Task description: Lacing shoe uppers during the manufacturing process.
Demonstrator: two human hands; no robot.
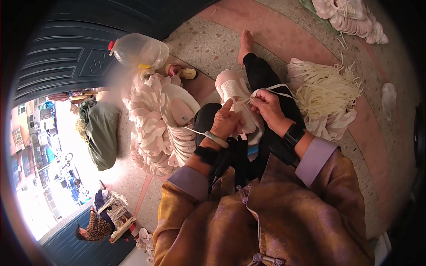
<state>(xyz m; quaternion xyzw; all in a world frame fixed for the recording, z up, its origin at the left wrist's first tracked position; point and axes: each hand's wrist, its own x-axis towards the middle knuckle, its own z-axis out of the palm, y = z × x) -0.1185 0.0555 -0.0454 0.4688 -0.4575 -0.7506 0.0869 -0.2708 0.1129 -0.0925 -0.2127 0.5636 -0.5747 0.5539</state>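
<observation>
Pale pink shoe on lap, white lace pinched by right hand, left hand fingers clamped on shoe.

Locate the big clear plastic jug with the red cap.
In the head view, the clear plastic jug lies on its side at upper left, by the dark door, just above the stack of pale shoes.

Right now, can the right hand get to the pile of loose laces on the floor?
Probably yes. The right hand is pinching a lace at the shoe on the lap; the lace pile lies on that side with nothing between, but the hand is occupied.
</observation>
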